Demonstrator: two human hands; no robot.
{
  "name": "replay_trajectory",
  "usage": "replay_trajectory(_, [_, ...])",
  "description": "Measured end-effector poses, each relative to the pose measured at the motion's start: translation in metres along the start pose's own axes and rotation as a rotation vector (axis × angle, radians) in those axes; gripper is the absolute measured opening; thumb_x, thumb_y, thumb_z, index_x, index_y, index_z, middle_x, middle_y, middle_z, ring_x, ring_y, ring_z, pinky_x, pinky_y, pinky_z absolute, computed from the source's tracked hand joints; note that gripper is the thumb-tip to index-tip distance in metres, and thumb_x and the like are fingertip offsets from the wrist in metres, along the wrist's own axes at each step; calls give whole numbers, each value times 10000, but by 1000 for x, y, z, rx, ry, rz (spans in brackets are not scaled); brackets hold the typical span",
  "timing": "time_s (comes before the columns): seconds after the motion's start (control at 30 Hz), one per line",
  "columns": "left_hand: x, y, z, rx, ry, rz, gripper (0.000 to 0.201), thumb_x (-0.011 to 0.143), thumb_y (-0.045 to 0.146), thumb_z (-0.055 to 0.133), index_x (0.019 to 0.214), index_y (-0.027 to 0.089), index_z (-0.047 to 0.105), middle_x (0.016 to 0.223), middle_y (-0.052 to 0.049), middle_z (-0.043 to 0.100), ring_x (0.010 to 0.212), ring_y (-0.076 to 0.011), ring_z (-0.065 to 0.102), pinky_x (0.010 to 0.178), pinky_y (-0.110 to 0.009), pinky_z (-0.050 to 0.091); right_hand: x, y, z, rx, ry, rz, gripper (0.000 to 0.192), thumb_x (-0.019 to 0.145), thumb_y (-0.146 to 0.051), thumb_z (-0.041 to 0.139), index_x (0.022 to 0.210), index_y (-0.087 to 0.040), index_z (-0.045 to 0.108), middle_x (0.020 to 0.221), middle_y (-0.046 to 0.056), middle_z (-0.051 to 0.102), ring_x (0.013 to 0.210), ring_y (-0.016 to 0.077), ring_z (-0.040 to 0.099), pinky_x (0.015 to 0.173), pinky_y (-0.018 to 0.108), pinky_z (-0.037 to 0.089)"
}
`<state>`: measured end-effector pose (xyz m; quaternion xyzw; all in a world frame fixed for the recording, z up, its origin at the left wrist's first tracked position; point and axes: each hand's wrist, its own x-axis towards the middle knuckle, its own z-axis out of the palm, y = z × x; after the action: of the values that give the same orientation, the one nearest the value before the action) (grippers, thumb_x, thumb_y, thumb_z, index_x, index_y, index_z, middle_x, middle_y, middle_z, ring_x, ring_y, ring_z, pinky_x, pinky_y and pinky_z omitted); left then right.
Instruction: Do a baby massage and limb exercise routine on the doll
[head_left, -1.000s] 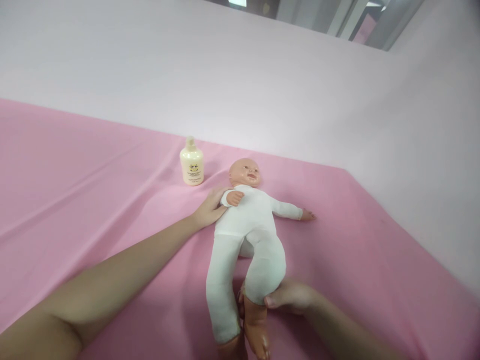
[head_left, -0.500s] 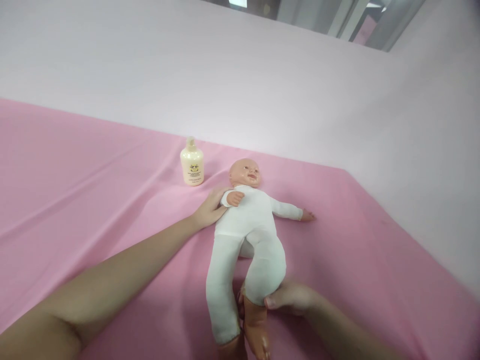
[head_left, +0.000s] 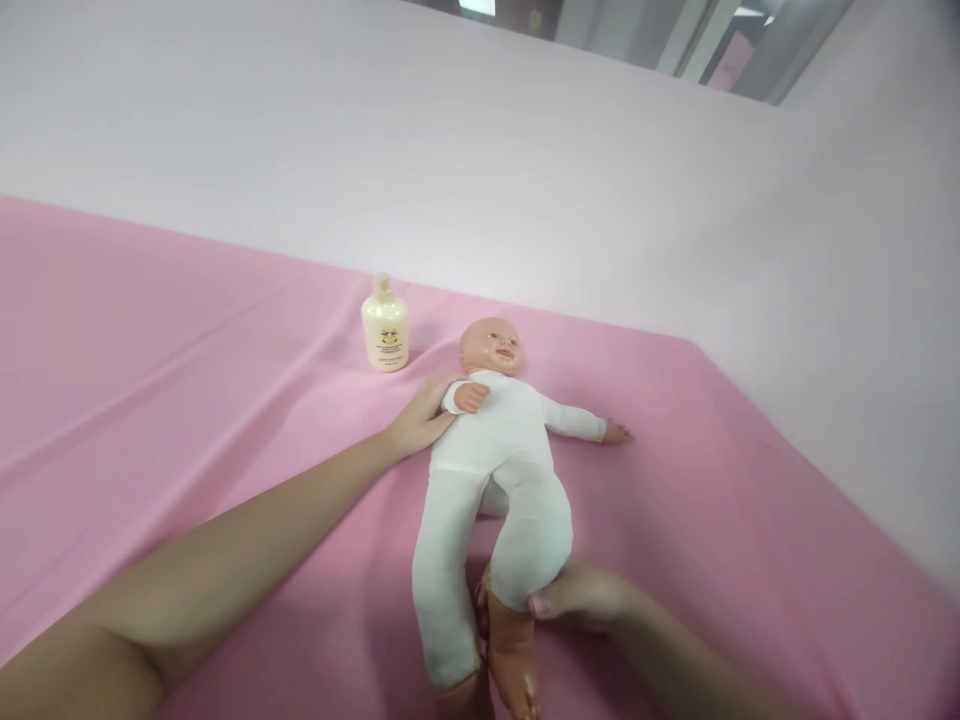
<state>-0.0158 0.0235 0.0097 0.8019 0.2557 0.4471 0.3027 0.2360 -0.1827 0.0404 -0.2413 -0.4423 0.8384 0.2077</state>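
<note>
Still, nothing has really moved: our left hand [head_left: 423,416] touches the side of the doll [head_left: 496,430] on the pink cloth [head_left: 225,400], grip unclear; our right curls around its lower leg [head_left: 523,578], seemingly steady.

We identify a pink, creased cloth [head_left: 187,400] as the support surface. Directly on it, we locate a white-clothed doll [head_left: 499,425], supine, and a cream bottle [head_left: 386,337], standing upright near the doll's head [head_left: 480,347].
</note>
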Motion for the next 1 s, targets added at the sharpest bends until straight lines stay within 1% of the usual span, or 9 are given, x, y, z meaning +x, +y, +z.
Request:
replay_trajectory(0.17, [0, 0, 0, 5, 5, 12, 440, 1032, 465, 586, 1397, 219, 592, 1357, -128, 677, 1229, -326, 627, 1070, -506, 498, -2, -5, 3, 6, 14, 39, 558, 775, -527, 893, 1184, -158, 799, 1131, 124, 778, 1097, 258, 706, 1077, 405, 482])
replay_trajectory(0.27, [0, 2, 0, 6, 9, 8, 419, 1033, 449, 586, 1380, 215, 601, 1342, -127, 684, 1220, -326, 631, 1068, -507, 498, -1, -6, 5, 7, 7, 36, 559, 773, -524, 890, 1181, -154, 796, 1127, 124, 773, 1083, 257, 700, 1088, 428, 475])
replay_trajectory(0.37, [1, 3, 0, -6, -4, 5, 410, 1037, 438, 580, 1378, 211, 601, 1333, -127, 687, 1212, -321, 633, 1071, -510, 495, -1, -6, 5, 19, 6, 30, 548, 780, -510, 886, 1181, -147, 793, 1125, 125, 769, 1082, 255, 697, 1093, 425, 468])
replay_trajectory(0.5, [0, 3, 0, 4, 7, 3, 427, 1036, 446, 581, 1389, 207, 592, 1349, -133, 676, 1233, -324, 618, 1079, -513, 487, 0, -2, 3, 25, -14, 14, 551, 792, -514, 874, 1176, -129, 793, 1131, 140, 766, 1096, 275, 697, 1065, 412, 478])
replay_trajectory(0.7, [-1, 2, 1, 20, 15, -7, 431, 1038, 472, 571, 1385, 219, 599, 1336, -126, 680, 1232, -327, 615, 1067, -508, 492, 0, 0, 1, 18, 4, 10, 565, 783, -539, 875, 1167, -132, 799, 1129, 150, 771, 1095, 280, 703, 1041, 397, 491])
replay_trajectory(0.87, [-2, -1, 1, 20, 14, -1, 427, 1035, 463, 577, 1388, 223, 593, 1326, -127, 678, 1223, -327, 617, 1063, -514, 492, 0, -6, 4, 1, 3, 17, 541, 794, -520, 879, 1179, -151, 791, 1136, 127, 771, 1092, 257, 700, 1078, 409, 476])
replay_trajectory(1.0, [-2, -2, 1, 21, 27, 6, 428, 1036, 458, 576, 1391, 219, 586, 1333, -129, 672, 1216, -321, 617, 1071, -515, 485, 1, -5, 4, 23, -21, -11, 503, 807, -509, 869, 1162, -160, 802, 1112, 115, 781, 1066, 243, 711, 1038, 370, 499])
